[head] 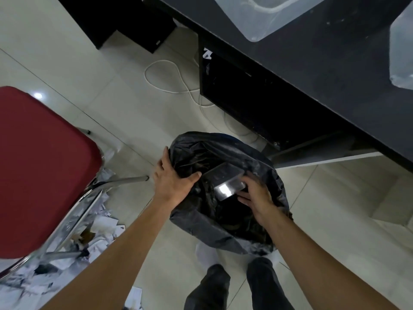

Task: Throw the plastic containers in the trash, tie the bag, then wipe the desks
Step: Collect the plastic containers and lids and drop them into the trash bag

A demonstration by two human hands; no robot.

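Head view down onto a black trash bag [196, 229], mouth open, standing on the floor just beside the dark worktop [335, 74]. Held open at its left rim by the left hand [172, 182], thumb hooked inside and fingers [165, 154] laid over the outside of the film. Over the mouth and partly inside it, a clear plastic container [225, 182], tilted, cradled from below by the right hand [257, 195] with fingers curled under its near edge. Not yet let go, by the look of it. Up on the worktop, well apart from the bag, a second container [266, 14] and a third container [402, 45], yet to be fetched. Likely very light and thin-walled, springy rather than stiff, glossy enough to slip. Best taken by the rim or a corner, where the moulded lip gives stiffness, not squeezed across the flat sides. Probably safe to drop from here. Bag film soft and limp, so apt to fold shut unless held at the rim. To the left, a red chair [40, 164] with torn paper scraps [98, 238] beneath it, and a white cable [169, 77] looped across the floor tiles.
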